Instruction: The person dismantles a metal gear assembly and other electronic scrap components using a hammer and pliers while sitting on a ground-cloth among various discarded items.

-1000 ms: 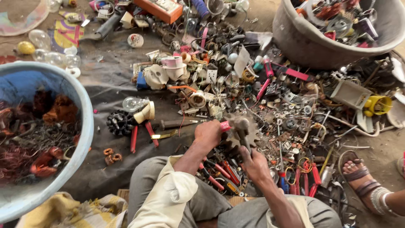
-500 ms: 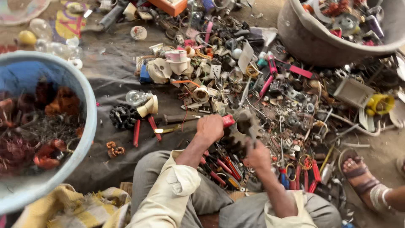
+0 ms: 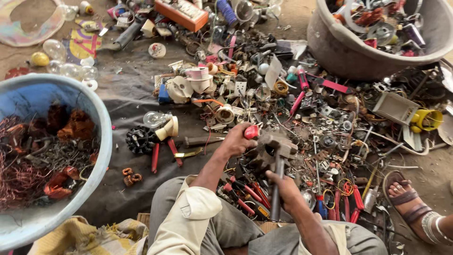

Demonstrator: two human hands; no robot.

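Your left hand (image 3: 237, 140) grips a red-handled tool (image 3: 251, 131) against a grey metal part (image 3: 273, 148). Just below that part, your right hand (image 3: 282, 190) is closed around a hammer (image 3: 277, 186).

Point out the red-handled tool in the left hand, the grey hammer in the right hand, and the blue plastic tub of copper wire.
Red-handled tool (image 3: 251, 131): head view, on the red handle above the fist.
Grey hammer (image 3: 278, 166): head view, on the shaft above the hand.
Blue plastic tub (image 3: 104, 141): head view, on its right rim.
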